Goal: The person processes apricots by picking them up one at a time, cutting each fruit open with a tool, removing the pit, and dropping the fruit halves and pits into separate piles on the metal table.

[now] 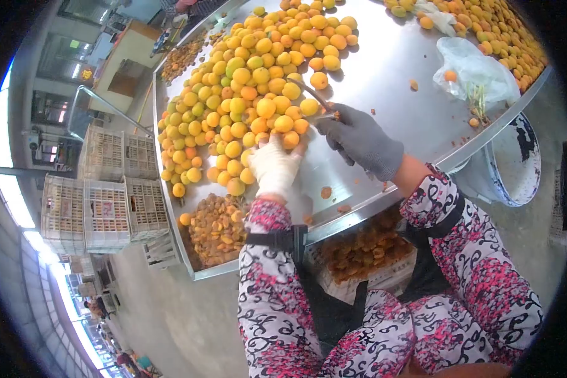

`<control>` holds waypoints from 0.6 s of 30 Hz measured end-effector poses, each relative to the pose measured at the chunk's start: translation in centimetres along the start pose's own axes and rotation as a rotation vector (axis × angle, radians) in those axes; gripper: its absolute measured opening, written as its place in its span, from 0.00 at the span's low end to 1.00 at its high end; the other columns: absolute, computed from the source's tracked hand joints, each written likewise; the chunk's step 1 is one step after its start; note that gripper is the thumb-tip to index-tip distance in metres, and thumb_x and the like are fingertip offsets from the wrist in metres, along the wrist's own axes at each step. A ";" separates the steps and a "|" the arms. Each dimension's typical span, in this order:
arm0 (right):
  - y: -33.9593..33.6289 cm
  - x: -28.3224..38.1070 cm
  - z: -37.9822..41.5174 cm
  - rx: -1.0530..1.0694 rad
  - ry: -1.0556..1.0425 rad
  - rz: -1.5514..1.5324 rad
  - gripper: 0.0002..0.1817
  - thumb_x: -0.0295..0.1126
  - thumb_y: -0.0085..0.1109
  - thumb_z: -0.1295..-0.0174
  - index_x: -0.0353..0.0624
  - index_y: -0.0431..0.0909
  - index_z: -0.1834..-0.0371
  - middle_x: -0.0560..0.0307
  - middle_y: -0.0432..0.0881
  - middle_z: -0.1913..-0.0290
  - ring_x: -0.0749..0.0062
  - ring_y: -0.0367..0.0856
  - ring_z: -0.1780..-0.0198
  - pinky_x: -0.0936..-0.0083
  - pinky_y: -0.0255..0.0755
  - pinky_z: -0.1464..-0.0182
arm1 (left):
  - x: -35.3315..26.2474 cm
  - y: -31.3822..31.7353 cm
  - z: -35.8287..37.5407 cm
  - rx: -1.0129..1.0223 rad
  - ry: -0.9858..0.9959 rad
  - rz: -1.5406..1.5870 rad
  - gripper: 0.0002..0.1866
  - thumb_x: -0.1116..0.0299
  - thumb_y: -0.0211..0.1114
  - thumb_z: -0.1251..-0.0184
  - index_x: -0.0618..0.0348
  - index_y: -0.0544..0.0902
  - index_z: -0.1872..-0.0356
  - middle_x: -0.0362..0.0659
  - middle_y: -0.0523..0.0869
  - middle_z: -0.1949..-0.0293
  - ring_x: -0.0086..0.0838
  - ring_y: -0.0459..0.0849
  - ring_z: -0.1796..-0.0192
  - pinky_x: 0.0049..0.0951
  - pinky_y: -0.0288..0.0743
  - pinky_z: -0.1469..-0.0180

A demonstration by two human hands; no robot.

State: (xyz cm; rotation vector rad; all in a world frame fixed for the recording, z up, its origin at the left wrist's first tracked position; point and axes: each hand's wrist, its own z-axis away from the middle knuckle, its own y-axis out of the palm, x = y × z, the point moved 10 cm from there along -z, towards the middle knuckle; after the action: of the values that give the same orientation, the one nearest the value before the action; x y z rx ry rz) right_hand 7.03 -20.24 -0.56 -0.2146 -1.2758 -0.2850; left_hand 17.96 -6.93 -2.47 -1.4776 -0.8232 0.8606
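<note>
**Gloved hands working at the edge of an apricot heap**

Nearest the wearer, a crate of halved apricots point(365, 252) is sitting under the table edge, just below both wrists. Above it, the left hand point(274, 169), in a white glove, is resting on the steel table point(390, 75) with its fingers loosely spread and reaching into the near rim of the apricot pile point(258, 94); the fingertips are touching the closest fruits, though whether they are closing on one cannot be told. Just to its right, the right hand point(358, 140), in a grey glove, is curling tightly round the handle of a knife point(314, 96), whose thin blade is pointing up and away towards the pile. A few bits of fruit point(326, 192) are lying on the bare metal between the two wrists. To the left of the white glove, a mound of split apricots point(217, 230) is sitting at the table's corner. Beyond the grey glove, a crumpled plastic bag point(475, 69) is lying on the table, and a white bucket point(510, 164) is standing beside the rim. Farthest off to the left, stacked crates point(101, 189) are standing on the floor.
</note>
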 end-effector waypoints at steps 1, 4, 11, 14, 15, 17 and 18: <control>-0.3 0.4 -0.1 -0.023 -0.063 0.057 0.22 0.48 0.54 0.40 0.35 0.75 0.63 0.55 0.76 0.75 0.73 0.75 0.73 0.76 0.70 0.68 | -0.3 0.9 -0.5 -0.049 0.010 -0.135 0.30 0.45 0.67 0.53 0.55 0.78 0.52 0.49 0.79 0.53 0.42 0.75 0.48 0.38 0.66 0.46; -0.5 0.9 -0.1 -0.066 -0.150 0.134 0.22 0.48 0.54 0.40 0.34 0.75 0.64 0.50 0.77 0.73 0.65 0.77 0.70 0.70 0.71 0.64 | -0.7 1.6 -1.3 -0.004 0.025 -0.190 0.29 0.46 0.67 0.53 0.56 0.77 0.54 0.48 0.78 0.53 0.42 0.75 0.49 0.39 0.66 0.48; 1.1 -0.9 0.5 0.067 0.062 -0.060 0.18 0.45 0.54 0.39 0.38 0.73 0.62 0.60 0.74 0.76 0.81 0.70 0.81 0.82 0.65 0.81 | 1.6 -1.0 4.4 0.098 -0.099 1.129 0.21 0.67 0.65 0.46 0.65 0.75 0.51 0.49 0.79 0.53 0.34 0.76 0.51 0.29 0.68 0.48; 3.5 -2.7 0.8 0.152 0.114 -0.112 0.21 0.49 0.54 0.41 0.39 0.73 0.62 0.59 0.76 0.75 0.80 0.72 0.81 0.82 0.66 0.83 | 0.5 -3.3 8.1 0.164 -0.037 1.498 0.24 0.70 0.60 0.42 0.65 0.71 0.43 0.43 0.76 0.50 0.25 0.73 0.48 0.25 0.67 0.45; 4.6 -2.9 1.1 0.203 0.123 -0.149 0.21 0.49 0.54 0.41 0.39 0.73 0.63 0.59 0.76 0.75 0.79 0.72 0.81 0.82 0.66 0.82 | -0.1 -3.8 9.0 0.197 -0.038 1.522 0.26 0.68 0.59 0.40 0.65 0.69 0.40 0.45 0.75 0.47 0.27 0.72 0.45 0.26 0.64 0.41; 6.1 -3.0 1.9 0.277 0.121 -0.210 0.21 0.49 0.55 0.41 0.39 0.74 0.64 0.59 0.76 0.76 0.79 0.71 0.82 0.82 0.66 0.82 | -0.8 -4.4 9.9 0.148 -0.011 1.569 0.29 0.64 0.55 0.39 0.65 0.64 0.36 0.45 0.73 0.45 0.29 0.70 0.43 0.27 0.59 0.38; 6.3 -3.1 1.9 0.281 0.126 -0.208 0.21 0.49 0.55 0.41 0.39 0.74 0.64 0.59 0.76 0.76 0.79 0.71 0.82 0.82 0.66 0.82 | -0.9 -4.8 10.0 0.085 -0.014 1.581 0.30 0.63 0.53 0.38 0.65 0.62 0.35 0.45 0.72 0.45 0.28 0.69 0.43 0.27 0.56 0.37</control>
State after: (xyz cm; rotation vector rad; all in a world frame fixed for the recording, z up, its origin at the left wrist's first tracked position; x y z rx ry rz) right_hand 6.52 -13.37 -3.00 0.1743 -1.1991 -0.2888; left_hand 8.69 -2.55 1.85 -1.9057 0.6030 1.9625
